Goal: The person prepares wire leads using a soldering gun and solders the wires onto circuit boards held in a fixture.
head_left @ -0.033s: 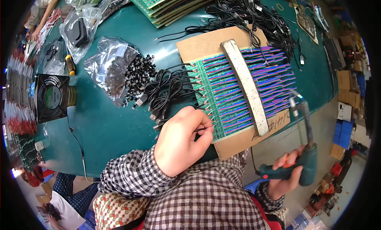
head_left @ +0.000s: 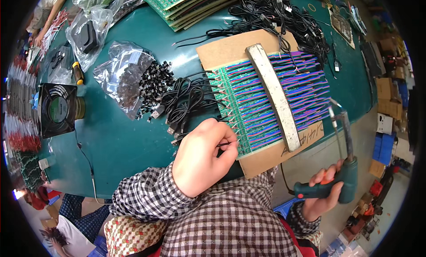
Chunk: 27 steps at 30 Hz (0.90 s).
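Note:
A row of green circuit boards with purple and blue wires (head_left: 253, 106) lies on a cardboard sheet (head_left: 230, 46), held down by a worn metal bar (head_left: 275, 95). My left hand (head_left: 202, 157) pinches a thin black wire (head_left: 224, 144) at the near left edge of the boards. My right hand (head_left: 321, 192) grips a green soldering gun (head_left: 344, 168) with an orange trigger. The gun is held off the table's right edge, tip pointing up, apart from the boards.
A bundle of black cables (head_left: 186, 99) lies left of the boards, beside small black parts (head_left: 153, 82) and a plastic bag (head_left: 120, 66). A black fan (head_left: 55, 109) stands at far left. Stacked green boards (head_left: 191, 4) and tangled cables (head_left: 275, 13) sit at the back of the green table (head_left: 120, 141).

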Each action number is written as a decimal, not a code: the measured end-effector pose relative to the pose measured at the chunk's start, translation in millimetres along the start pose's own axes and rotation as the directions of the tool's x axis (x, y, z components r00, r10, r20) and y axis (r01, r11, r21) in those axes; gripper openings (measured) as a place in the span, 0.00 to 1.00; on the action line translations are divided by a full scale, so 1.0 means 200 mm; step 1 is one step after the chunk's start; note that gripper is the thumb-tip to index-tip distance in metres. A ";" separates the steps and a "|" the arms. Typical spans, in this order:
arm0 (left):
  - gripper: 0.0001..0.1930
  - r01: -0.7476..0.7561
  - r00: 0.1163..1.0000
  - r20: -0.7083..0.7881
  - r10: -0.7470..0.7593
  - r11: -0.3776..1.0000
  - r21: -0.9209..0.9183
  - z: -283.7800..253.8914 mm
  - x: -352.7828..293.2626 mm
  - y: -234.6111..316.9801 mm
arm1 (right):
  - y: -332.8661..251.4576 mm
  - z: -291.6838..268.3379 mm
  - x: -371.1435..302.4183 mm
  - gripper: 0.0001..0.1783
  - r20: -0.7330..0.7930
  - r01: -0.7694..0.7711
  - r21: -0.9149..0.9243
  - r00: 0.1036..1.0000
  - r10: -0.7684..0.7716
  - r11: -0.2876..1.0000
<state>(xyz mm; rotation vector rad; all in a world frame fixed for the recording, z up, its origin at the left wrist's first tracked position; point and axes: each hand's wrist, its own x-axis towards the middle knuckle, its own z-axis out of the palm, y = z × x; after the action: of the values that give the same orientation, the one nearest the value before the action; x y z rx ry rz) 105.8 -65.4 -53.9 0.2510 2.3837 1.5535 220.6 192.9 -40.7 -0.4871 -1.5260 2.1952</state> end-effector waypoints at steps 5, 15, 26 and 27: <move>0.03 0.076 0.995 0.065 -0.071 0.994 -0.075 -0.03 0.01 0.01 | -0.08 -0.25 -0.01 0.34 0.032 -0.016 0.080 0.999 0.014 0.997; 0.03 -0.127 0.983 0.141 0.119 0.991 0.051 0.04 -0.03 0.06 | 0.03 -0.44 -0.17 0.32 -0.035 0.048 0.334 0.999 -0.039 0.941; 0.03 -0.055 0.999 0.002 0.055 0.994 0.091 0.03 0.02 0.02 | 0.03 -0.12 -0.19 0.42 0.157 -0.160 0.033 0.976 0.153 0.987; 0.03 -0.038 0.999 -0.001 0.038 0.996 0.085 0.03 0.02 0.02 | 0.04 -0.12 -0.19 0.42 0.202 -0.197 0.033 0.961 0.187 0.980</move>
<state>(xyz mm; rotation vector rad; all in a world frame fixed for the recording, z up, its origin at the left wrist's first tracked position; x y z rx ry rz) 104.6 -58.1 -52.5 0.3141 2.4637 1.4710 264.5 189.1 -55.5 -0.4259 -1.5734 2.4924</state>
